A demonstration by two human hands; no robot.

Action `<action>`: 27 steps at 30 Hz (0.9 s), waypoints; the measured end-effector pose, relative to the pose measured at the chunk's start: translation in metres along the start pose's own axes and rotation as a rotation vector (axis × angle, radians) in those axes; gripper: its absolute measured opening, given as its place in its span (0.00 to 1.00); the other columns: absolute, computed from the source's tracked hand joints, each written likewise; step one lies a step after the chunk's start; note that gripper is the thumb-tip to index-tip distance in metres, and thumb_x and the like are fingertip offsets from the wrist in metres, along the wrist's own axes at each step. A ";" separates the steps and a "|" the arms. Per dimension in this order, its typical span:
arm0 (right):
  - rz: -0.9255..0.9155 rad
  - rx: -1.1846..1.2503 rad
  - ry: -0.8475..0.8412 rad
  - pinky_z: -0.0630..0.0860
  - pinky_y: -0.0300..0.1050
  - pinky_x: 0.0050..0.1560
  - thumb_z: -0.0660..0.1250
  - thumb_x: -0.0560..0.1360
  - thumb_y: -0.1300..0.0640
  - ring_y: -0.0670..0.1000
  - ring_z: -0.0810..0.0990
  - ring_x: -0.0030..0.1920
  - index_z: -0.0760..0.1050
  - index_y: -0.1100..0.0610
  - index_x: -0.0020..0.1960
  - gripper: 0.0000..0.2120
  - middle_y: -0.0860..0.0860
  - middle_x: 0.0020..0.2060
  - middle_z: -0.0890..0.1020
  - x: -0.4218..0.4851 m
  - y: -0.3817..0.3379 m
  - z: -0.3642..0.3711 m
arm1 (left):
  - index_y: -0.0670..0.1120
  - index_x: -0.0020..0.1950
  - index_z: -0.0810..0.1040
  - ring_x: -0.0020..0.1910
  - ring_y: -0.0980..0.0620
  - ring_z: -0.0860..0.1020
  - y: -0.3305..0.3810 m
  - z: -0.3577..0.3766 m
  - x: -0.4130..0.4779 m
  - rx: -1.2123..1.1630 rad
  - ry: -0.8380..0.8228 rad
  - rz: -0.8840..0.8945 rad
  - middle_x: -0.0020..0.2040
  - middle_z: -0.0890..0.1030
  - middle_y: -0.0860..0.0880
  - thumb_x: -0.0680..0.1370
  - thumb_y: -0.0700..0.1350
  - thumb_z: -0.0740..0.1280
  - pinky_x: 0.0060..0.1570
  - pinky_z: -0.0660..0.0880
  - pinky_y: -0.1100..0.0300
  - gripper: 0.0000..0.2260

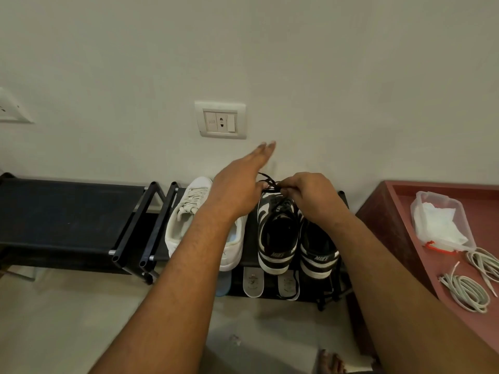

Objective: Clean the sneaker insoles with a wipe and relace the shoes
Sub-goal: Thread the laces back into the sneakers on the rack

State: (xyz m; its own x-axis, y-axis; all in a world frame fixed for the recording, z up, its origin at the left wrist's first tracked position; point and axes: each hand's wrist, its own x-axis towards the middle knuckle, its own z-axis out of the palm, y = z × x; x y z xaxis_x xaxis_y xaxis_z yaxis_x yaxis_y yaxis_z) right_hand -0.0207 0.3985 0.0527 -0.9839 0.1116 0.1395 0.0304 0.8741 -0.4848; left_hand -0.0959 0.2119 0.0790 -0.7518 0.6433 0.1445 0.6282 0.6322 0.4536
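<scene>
Two black-and-white sneakers stand heel-toward-me on the black shoe rack [67,211]: the left one [278,238] and the right one [318,252]. A black lace [270,182] runs over the left sneaker's toe end. My right hand [310,195] pinches that lace with curled fingers. My left hand [243,184] reaches over the toe with fingers stretched straight toward the wall, its thumb side at the lace. A white sneaker [189,220] stands to the left, partly under my left forearm. Grey insoles [252,284] lie on the rack's lower shelf.
A reddish-brown table [399,211] at the right carries a clear plastic box of white wipes [440,222] and coiled white laces [467,292]. A wall socket plate [221,120] sits above the rack. A bare foot [332,363] shows on the floor.
</scene>
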 end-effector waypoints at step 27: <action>0.156 0.509 0.062 0.79 0.40 0.56 0.72 0.80 0.58 0.41 0.84 0.52 0.87 0.49 0.56 0.08 0.44 0.46 0.88 -0.003 0.009 0.006 | 0.40 0.68 0.82 0.64 0.45 0.84 -0.013 0.099 -0.005 -0.982 -0.113 -0.173 0.60 0.87 0.43 0.87 0.40 0.64 0.71 0.77 0.44 0.12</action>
State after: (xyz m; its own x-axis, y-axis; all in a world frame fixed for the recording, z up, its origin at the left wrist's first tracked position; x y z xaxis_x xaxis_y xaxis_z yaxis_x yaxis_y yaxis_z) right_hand -0.0182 0.4030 0.0430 -0.9619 0.2627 0.0753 0.0711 0.5067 -0.8592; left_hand -0.0805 0.2436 -0.0142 -0.7619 0.6455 -0.0531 0.0304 0.1175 0.9926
